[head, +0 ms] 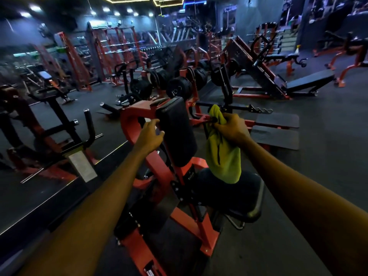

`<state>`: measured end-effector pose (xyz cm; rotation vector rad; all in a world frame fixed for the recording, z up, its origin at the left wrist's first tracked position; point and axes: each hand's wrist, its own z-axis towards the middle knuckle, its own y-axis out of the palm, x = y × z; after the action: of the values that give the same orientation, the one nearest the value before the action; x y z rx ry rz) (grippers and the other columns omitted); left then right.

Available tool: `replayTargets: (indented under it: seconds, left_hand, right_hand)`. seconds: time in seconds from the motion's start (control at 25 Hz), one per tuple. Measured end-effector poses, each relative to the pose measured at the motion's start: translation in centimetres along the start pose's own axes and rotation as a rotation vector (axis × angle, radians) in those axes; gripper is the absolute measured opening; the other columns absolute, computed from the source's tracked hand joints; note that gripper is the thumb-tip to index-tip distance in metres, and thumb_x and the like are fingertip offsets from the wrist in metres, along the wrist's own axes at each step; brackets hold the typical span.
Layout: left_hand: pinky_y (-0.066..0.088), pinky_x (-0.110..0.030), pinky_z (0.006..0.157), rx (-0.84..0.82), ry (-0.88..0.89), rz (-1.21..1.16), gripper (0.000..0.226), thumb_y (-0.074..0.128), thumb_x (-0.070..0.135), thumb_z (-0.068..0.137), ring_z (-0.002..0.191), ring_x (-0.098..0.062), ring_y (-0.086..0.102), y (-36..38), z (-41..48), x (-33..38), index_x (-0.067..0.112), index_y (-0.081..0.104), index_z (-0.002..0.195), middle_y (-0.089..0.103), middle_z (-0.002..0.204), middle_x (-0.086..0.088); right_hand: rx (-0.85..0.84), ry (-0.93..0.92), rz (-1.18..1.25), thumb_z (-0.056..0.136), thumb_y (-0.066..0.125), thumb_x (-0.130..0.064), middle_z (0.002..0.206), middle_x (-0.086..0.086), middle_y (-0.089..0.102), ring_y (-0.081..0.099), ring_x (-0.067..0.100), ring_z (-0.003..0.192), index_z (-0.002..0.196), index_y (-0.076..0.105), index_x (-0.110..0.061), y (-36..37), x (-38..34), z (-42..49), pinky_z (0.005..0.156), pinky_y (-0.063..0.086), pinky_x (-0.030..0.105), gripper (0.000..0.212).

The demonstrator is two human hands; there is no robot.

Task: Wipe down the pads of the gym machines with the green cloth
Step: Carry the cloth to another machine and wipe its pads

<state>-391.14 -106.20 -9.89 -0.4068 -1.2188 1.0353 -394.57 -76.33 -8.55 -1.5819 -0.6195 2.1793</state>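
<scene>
Gripping the green cloth (222,156), the right hand (232,128) holds it beside the black pad (176,134); the left hand (149,136) seems to clutch that pad's side.

**Dim gym, lights glowing overhead**

Yellow light strips (129,0) and white spotlights (106,9) are glowing on the dark ceiling. A dark floor (328,156) is stretching across the room. Red racks (75,60) are standing along the grey far wall (20,34). A black bench (310,78) is slanting at right, below steps (288,39).
</scene>
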Motion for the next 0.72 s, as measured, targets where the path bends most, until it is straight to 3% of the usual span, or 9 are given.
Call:
replayTargets:
  seconds: [0.16, 0.24, 0.4, 0.56, 0.72]
  left_hand:
    - [0.038, -0.037, 0.109, -0.016, 0.045, 0.044, 0.068, 0.064, 0.017, 0.096, 0.137, -0.034, 0.042, 1.8, 4.1, -0.5, 0.011, 0.031, 0.155, 0.03, 0.156, -0.019]
    - [0.033, -0.043, 0.115, -0.018, 0.054, 0.076, 0.073, 0.063, 0.02, 0.097, 0.146, -0.036, 0.03, 2.5, 5.8, -1.1, 0.012, 0.024, 0.158, 0.02, 0.161, -0.02]
    - [0.035, -0.049, 0.116, 0.023, 0.13, 0.085, 0.071, 0.066, 0.023, 0.096, 0.145, -0.038, 0.032, 3.3, 7.7, -2.8, 0.011, 0.03, 0.156, 0.026, 0.16, -0.021]
    - [0.028, -0.036, 0.117, 0.091, 0.177, 0.116, 0.068, 0.065, 0.027, 0.097, 0.148, -0.028, 0.029, 4.0, 8.6, -3.5, 0.01, 0.033, 0.154, 0.033, 0.158, -0.016]
    - [0.024, -0.018, 0.115, 0.148, 0.224, 0.157, 0.061, 0.06, 0.026, 0.1, 0.142, -0.016, 0.035, 4.7, 8.7, -3.8, 0.009, 0.035, 0.153, 0.037, 0.154, -0.012]
  right_hand:
    - [0.012, -0.056, 0.006, 0.094, 0.071, -0.038, 0.096, -0.003, 0.065, 0.058, 0.007, 0.077, 0.122, 0.069, -0.02, 1.8, 1.5, 5.1, 0.063, 0.04, 0.02, 0.033]
    - [0.006, -0.062, 0.017, 0.094, 0.071, -0.039, 0.097, -0.003, 0.066, 0.059, 0.01, 0.08, 0.12, 0.07, -0.02, 2.6, 1.6, 7.7, 0.069, 0.046, 0.025, 0.033]
    - [-0.013, -0.136, 0.038, 0.091, 0.072, -0.037, 0.102, 0.0, 0.073, 0.066, 0.016, 0.089, 0.121, 0.071, -0.023, 6.1, 1.7, 12.5, 0.076, 0.049, 0.03, 0.033]
    - [-0.027, -0.26, 0.061, 0.091, 0.071, -0.037, 0.119, 0.002, 0.068, 0.066, 0.022, 0.106, 0.125, 0.069, -0.023, 11.0, 1.8, 16.5, 0.079, 0.048, 0.031, 0.037]
    - [-0.041, -0.41, 0.06, 0.097, 0.056, -0.051, 0.15, 0.004, 0.047, 0.055, 0.03, 0.127, 0.147, 0.051, -0.02, 16.0, 2.5, 17.6, 0.098, 0.052, 0.047, 0.059]
